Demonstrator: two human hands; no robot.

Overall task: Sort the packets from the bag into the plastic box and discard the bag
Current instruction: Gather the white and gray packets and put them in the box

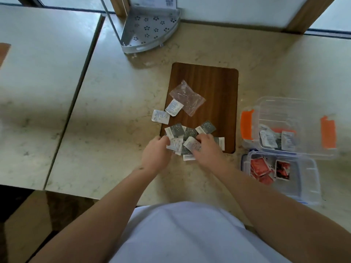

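Two hands, left hand (155,153) and right hand (206,147), pinch flat paper packets (190,132); beyond them one crumpled clear bag (187,96)

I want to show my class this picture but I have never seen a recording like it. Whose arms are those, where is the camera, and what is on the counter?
There is no machine: a person wears a camera on the head, looking down at their own arms. The left hand and right hand gather a pile of small packets at the near edge of a wooden board. An emptied clear bag lies on the board. To the right stands an open plastic box already holding some packets.
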